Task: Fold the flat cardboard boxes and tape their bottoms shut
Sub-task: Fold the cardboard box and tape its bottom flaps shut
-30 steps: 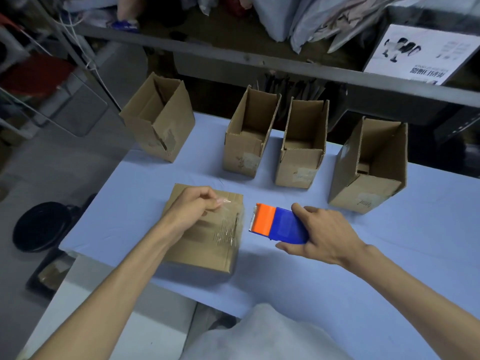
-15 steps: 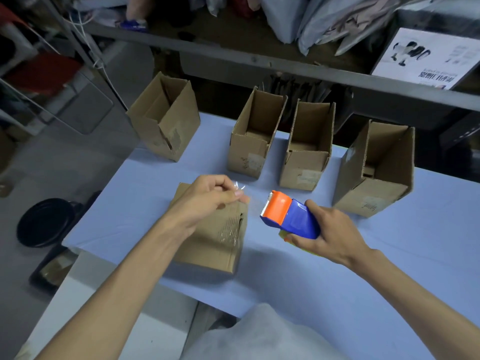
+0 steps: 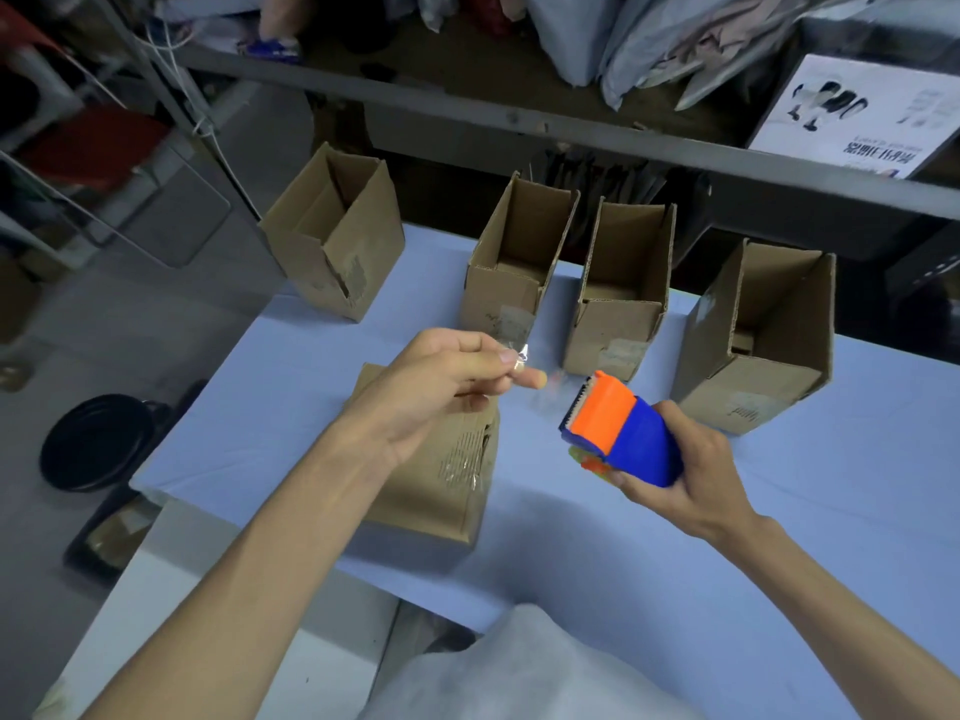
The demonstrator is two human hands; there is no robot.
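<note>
A folded cardboard box (image 3: 431, 491) lies bottom up on the blue table (image 3: 779, 511), with crinkled clear tape along its seam. My left hand (image 3: 441, 387) hovers above it and pinches the free end of clear tape (image 3: 519, 353) between thumb and forefinger. To the right, my right hand (image 3: 680, 470) grips a blue and orange tape dispenser (image 3: 618, 433), lifted off the table with its orange cutter end pointing at my left hand. The stretch of tape between the two is barely visible.
Several folded open boxes stand along the table's far edge: one at the left corner (image 3: 332, 236), two side by side in the middle (image 3: 514, 267) (image 3: 623, 283), one on the right (image 3: 758, 330). A metal shelf rail (image 3: 571, 132) runs behind. A black round pan (image 3: 98, 441) lies on the floor left.
My left hand has risen off the box, pulling the tape end up and to the right. My right hand has lifted the dispenser from the table and tilted it.
</note>
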